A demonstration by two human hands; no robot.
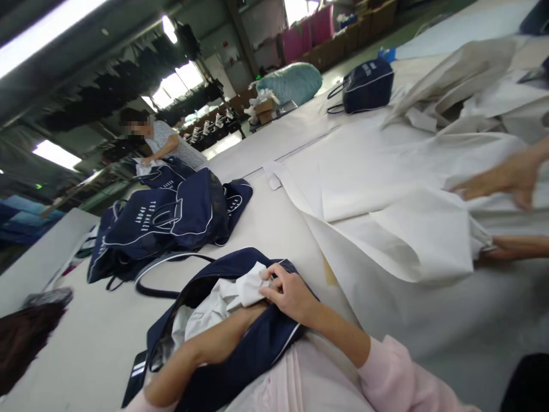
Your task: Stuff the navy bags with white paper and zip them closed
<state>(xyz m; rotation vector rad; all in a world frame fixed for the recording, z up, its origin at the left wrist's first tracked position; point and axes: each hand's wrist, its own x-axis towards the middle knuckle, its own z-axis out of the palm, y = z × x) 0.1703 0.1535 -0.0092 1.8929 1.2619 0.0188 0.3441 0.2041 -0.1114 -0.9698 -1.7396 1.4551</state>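
An open navy bag (270, 337) with white piping lies in front of me on the table, crumpled white paper (214, 303) showing in its mouth. My left hand (252, 315) reaches down inside the bag; its fingers are hidden by the paper and the bag's near side. At the bag's right end, my right hand (288, 290) has its thumb and fingers closed on the edge of the white paper. One rounded bag handle (156, 290) sticks up on the far left side of the opening.
Several navy bags (150, 223) are heaped beyond mine. Another navy bag (369, 86) stands farther back. To the right, a co-worker's hands (510, 177) handle large white sheets (398, 240). A person (171, 140) works at the far left. Dark brown fabric (30, 337) lies at left.
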